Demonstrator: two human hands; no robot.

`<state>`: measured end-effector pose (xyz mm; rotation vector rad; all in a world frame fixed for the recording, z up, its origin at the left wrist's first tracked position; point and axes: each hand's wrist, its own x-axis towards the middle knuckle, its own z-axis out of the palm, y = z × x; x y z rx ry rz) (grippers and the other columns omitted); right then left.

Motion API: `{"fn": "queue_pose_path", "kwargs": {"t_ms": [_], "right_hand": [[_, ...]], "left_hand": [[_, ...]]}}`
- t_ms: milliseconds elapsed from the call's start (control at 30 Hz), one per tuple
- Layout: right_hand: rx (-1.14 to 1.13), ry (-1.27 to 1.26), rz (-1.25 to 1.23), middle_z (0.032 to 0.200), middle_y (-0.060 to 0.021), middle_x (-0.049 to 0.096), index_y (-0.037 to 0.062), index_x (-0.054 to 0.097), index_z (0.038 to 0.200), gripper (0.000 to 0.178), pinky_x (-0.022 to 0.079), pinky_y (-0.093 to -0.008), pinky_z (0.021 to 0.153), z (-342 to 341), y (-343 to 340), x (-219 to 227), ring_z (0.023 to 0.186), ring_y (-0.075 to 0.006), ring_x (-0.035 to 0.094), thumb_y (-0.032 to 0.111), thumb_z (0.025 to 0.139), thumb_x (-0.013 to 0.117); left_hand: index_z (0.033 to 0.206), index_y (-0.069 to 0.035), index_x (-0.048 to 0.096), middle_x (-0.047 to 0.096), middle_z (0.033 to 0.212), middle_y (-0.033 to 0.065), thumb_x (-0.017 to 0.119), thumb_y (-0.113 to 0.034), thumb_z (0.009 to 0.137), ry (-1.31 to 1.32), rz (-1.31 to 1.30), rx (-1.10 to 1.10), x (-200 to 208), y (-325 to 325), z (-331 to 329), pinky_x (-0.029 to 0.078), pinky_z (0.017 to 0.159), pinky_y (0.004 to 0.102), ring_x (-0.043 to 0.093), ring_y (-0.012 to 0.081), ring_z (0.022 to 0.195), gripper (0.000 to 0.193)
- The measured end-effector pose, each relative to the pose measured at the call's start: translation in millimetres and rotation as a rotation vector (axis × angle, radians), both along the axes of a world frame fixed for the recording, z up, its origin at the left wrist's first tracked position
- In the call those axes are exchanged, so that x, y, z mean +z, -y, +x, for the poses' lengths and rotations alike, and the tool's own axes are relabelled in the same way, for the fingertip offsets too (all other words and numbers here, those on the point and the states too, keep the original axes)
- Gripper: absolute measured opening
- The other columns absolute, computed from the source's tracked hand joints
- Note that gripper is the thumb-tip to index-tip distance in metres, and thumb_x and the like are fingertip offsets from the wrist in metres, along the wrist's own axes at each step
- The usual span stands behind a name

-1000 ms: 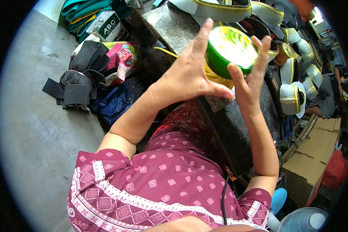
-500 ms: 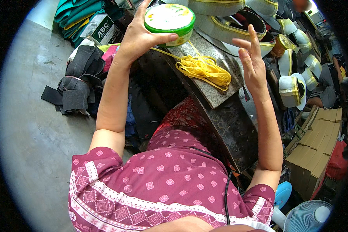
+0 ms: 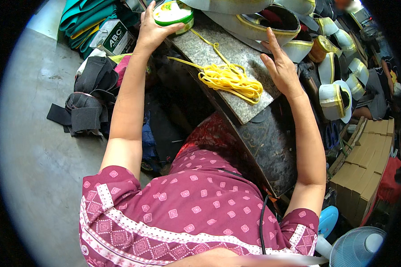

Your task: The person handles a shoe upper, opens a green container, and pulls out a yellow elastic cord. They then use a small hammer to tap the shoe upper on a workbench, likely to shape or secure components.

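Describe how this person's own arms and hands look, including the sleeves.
The left hand and right hand are bare, with no gloves or wristwear visible. Short maroon sleeves cover only the upper arms, printed with small pink diamonds and crossed by white-edged patterned bands.

I watch from afar: light [image 3: 49, 58] shines on grey floor [image 3: 35, 133] left of the grip [image 3: 155, 30]; a dark table [image 3: 274, 149] sits lower right.

I command from afar my left arm [image 3: 126, 107], stretched forward, with the left hand [image 3: 153, 33] gripping between thumb [image 3: 171, 29] and fingers [image 3: 148, 12]. My right arm [image 3: 308, 142] reaches forward, slightly bent; the right hand [image 3: 284, 73] is loosely spread, its thumb apart.
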<state>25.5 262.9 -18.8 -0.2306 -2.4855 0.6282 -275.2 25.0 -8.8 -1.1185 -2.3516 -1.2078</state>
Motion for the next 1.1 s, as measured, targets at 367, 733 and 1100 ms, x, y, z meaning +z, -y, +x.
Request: {"fn": "queue_pose_path", "kwargs": {"t_ms": [367, 733, 1100], "right_hand": [[0.027, -0.065, -0.102, 0.100, -0.0109, 0.074, 0.0155, 0.039, 0.154, 0.070, 0.053, -0.0379, 0.094, 72, 40, 14, 0.099, -0.0260, 0.072, 0.013, 0.091, 0.071], [-0.052, -0.089, -0.267, 0.103, -0.0126, 0.075, 0.0089, 0.038, 0.154, 0.066, 0.052, -0.0349, 0.095, 118, 64, 0, 0.101, -0.0221, 0.071, 0.008, 0.093, 0.067], [-0.221, -0.234, -0.454, 0.086, -0.0071, 0.072, 0.0073, 0.041, 0.152, 0.056, 0.050, -0.0266, 0.084, 124, 48, -4, 0.082, -0.0110, 0.066, 0.006, 0.098, 0.056]], "left_hand": [[0.153, 0.007, 0.024, 0.044, 0.146, 0.0255, 0.090, -0.032, 0.068, -0.103, 0.040, 0.163, 9, 5, 26, 0.035, 0.114, 0.0405, 0.042, 0.0353, 0.138, 0.116], [0.077, -0.006, 0.065, 0.064, 0.111, 0.0098, 0.079, -0.025, 0.080, -0.440, 0.225, -0.595, 26, -15, 235, 0.044, 0.105, 0.0526, 0.057, 0.0327, 0.119, 0.024], [0.095, -0.010, 0.070, 0.063, 0.097, 0.0082, 0.073, -0.007, 0.073, -0.420, 0.121, -0.333, 9, 16, 230, 0.045, 0.096, 0.0466, 0.059, 0.0308, 0.101, 0.022]]}}
